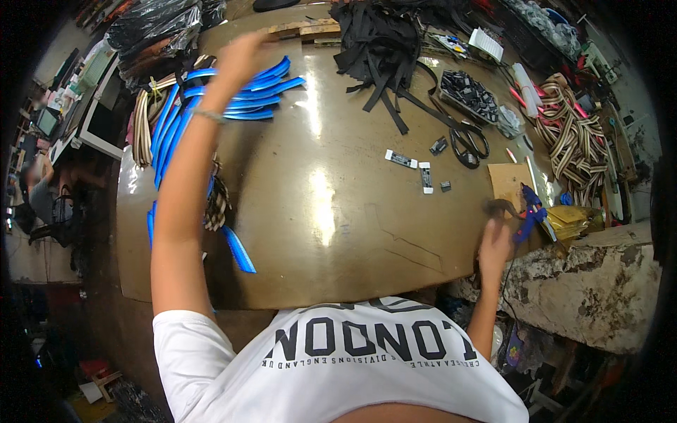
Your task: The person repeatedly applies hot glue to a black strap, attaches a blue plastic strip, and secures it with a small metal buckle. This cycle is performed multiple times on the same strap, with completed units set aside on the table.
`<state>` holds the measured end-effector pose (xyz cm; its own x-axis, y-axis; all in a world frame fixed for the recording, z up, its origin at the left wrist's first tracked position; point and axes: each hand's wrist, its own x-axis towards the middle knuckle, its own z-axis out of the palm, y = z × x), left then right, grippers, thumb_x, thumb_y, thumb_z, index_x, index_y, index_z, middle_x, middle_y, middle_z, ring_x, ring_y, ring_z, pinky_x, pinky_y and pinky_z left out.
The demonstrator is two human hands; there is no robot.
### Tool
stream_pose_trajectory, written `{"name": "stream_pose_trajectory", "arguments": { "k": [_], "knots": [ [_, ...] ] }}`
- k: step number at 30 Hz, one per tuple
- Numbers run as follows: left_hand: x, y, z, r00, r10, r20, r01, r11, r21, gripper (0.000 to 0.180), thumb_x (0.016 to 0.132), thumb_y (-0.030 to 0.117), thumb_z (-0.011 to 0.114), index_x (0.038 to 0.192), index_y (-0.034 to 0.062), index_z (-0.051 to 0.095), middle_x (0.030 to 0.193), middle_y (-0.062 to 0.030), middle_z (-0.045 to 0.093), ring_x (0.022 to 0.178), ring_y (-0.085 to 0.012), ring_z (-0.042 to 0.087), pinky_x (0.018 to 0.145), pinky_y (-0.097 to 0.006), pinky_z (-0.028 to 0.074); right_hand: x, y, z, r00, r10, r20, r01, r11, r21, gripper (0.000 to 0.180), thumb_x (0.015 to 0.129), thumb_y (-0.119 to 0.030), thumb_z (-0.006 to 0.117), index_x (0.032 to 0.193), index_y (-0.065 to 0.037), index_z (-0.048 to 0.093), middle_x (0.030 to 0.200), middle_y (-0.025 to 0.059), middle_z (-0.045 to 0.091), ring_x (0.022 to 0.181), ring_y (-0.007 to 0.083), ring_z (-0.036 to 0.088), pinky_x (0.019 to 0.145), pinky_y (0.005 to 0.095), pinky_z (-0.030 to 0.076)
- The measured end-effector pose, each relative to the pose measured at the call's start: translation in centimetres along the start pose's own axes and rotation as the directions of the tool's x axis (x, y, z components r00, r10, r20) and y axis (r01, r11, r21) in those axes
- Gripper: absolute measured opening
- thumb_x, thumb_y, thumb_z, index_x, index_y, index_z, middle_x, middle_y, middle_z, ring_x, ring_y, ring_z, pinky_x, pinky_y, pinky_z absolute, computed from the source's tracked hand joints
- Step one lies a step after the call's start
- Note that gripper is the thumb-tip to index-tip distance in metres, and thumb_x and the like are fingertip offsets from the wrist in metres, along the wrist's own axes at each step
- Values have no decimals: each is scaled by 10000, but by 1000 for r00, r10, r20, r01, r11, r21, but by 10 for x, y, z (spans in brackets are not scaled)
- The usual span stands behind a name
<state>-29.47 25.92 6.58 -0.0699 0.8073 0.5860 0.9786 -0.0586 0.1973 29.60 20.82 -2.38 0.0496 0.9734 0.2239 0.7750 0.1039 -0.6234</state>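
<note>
My left hand (243, 62), smeared by motion, is stretched far out over a fan of bright blue straps (264, 88) at the far left of the table. Its fingers are too blurred to read. Low at the right table edge, my right hand (496, 243) is closed, with a dark curved piece (502, 207) at its fingertips that I cannot make out. Right beside that hand is a blue glue gun (530, 213) with a cord hanging down. A flat piece of brown cardboard (509, 182) lies just beyond.
Black straps (377, 49) are heaped at the back. Scissors (468, 144) lie near a tray of black buckles (467, 96). Small black-and-white labels (401, 158) and loose buckles (438, 146) are mid-right. Striped straps (571, 141) pile at the right; a rough ledge (564, 289) adjoins the table.
</note>
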Motion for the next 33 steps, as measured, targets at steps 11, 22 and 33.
{"name": "stream_pose_trajectory", "arguments": {
  "k": [11,22,33],
  "knots": [
    [-10,179,131,935,79,345,-105,993,58,258,875,200,615,764,-18,695,824,-235,682,810,-405,676,730,-476,559,-11,-6,-5,974,-182,136,225,855,-467,446,976,-319,561,1378,-130,519,911,206,561,809,421,612,736,513,484],
    [-173,241,-30,661,-370,653,744,210,-634,257,914,274,708,967,23,707,704,30,617,568,-20,485,501,-185,360,-62,-125,60,708,-440,552,-264,559,786,355,976,-316,600,1171,-20,622,1060,91,561,899,137,543,705,289,467],
    [-291,289,-60,816,-400,417,576,632,-519,114,861,147,719,859,35,703,774,-78,651,757,-213,554,680,-310,437,48,-174,120,263,-435,861,-593,631,500,209,926,-221,691,1013,-37,644,851,-26,643,656,31,564,502,155,449]
  ]
}}
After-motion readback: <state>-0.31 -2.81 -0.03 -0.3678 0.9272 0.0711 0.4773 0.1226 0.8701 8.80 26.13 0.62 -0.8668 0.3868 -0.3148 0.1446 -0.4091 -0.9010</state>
